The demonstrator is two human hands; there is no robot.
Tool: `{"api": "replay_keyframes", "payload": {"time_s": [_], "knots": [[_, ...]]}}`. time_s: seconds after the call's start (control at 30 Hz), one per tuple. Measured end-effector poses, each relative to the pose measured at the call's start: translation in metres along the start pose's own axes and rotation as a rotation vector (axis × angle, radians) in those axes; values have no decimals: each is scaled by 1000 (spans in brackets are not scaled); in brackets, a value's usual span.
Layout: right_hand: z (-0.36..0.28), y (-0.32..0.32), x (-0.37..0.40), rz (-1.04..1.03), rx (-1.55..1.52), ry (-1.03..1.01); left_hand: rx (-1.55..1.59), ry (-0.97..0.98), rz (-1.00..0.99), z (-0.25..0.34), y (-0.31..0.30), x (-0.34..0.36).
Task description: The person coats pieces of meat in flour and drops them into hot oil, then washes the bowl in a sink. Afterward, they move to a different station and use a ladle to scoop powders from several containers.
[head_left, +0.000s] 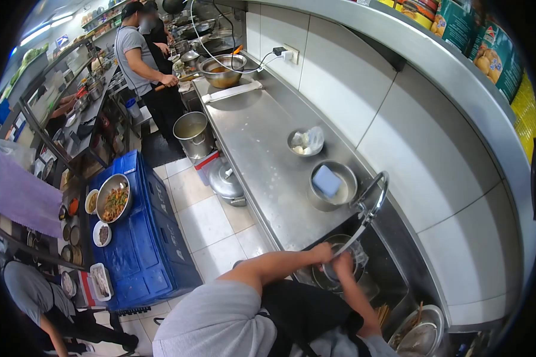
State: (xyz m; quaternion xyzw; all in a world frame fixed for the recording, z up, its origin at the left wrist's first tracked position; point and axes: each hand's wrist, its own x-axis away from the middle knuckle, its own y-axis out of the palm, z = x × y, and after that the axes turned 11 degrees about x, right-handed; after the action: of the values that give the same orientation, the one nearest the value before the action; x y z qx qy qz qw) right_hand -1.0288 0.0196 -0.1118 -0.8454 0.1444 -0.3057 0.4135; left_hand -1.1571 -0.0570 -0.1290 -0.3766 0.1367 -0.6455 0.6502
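Over the sink (397, 262), both hands meet at a round metal bowl (356, 275) beneath the curved faucet (380, 199). My left hand (322, 253) is curled closed at the bowl's left rim; what it grips is too small to tell. Just right of it, my right hand (343, 265) has its fingers bent together over the bowl, their hold partly hidden. Clear plastic (361, 256) shows beside my right hand. On the counter behind the sink stands a metal pot (316, 196) with a blue sponge-like block (327, 181) in it.
A small bowl with white pieces (304, 150) is on the steel counter (250, 154). At the lower right sits a basin (438, 324). A blue chest (155, 238) with food bowls stands left. One person (138, 53) stands at the far end, another (33, 291) at lower left.
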Motion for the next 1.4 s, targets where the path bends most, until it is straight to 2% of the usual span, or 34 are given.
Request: {"api": "replay_keyframes", "payload": {"time_s": [0.03, 0.07, 0.1, 0.17, 0.2, 0.23, 0.3, 0.33, 0.4, 0.43, 0.5, 0.53, 0.57, 0.6, 0.63, 0.7, 0.73, 0.87, 0.93, 0.97, 1.03, 1.17, 1.23, 1.27, 1.33, 1.37, 1.4], "knots": [[-13, 0, 2, 112, -130, 86, -170, 165, -80, -3, -6, -3], [-19, 8, 3, 100, -83, 15, -338, 329, -161, 1, -19, 0], [-14, 5, 8, 97, -86, 19, -337, 328, -167, 8, -25, 9], [1, -15, 13, -226, 381, 3, 492, -423, -45, 54, -64, 40], [-24, -36, 20, -161, 413, 216, 447, -366, -38, 54, -61, 37], [-28, -43, 30, -163, 412, 216, 447, -368, -40, 51, -56, 34], [-32, -49, 40, 346, 184, 284, -117, 173, 62, 44, -45, 26], [-19, -35, 37, 344, 184, 287, -116, 173, 58, 49, -45, 27], [23, 6, 23, 502, -94, 137, -325, 378, 128, 65, -53, 30], [22, 7, 23, 510, -95, 137, -330, 383, 129, 69, -54, 29], [14, 18, 25, 556, -693, -172, 126, 488, 108, 76, -53, 32], [-8, 5, 37, 577, -682, -105, 124, 490, 107, 72, -42, 23], [-3, 12, 33, 581, -684, -103, 203, 425, 303, 63, -25, 7], [16, 34, 22, 545, -646, 30, 283, 354, 499, 57, -15, 0], [20, 42, 19, 507, -607, 160, 281, 353, 498, 64, -28, 5], [27, 50, 16, 520, -575, 140, 1311, -222, 125, 77, -55, 8], [25, 49, 16, 532, -543, 122, 1555, -162, 80, 78, -58, 9], [20, 50, 8, 615, -647, 126, 1705, -255, 23, 94, -84, 22], [28, 62, -4, 677, -803, 22, 1715, -245, -135, 86, -85, 18], [27, 58, -1, 676, -803, 22, 1715, -245, -135, 85, -83, 17], [26, 46, 8, 546, -588, 212, 1733, -186, -125, 84, -78, 14], [7, 34, 14, 547, -755, 181, 1689, -197, -155, 83, -84, 13], [0, 25, 21, 505, -652, 280, 1011, -225, -36, 86, -98, 20], [2, 28, 20, 503, -652, 280, 1012, -226, -36, 74, -89, 17], [8, 29, 20, 496, -839, 414, 272, 212, 460, 54, -75, 18], [14, 27, 22, 494, -838, 412, 272, 210, 463, 49, -70, 20], [20, 26, 25, 404, -1145, 438, 130, 291, 602, 42, -64, 24]]}}
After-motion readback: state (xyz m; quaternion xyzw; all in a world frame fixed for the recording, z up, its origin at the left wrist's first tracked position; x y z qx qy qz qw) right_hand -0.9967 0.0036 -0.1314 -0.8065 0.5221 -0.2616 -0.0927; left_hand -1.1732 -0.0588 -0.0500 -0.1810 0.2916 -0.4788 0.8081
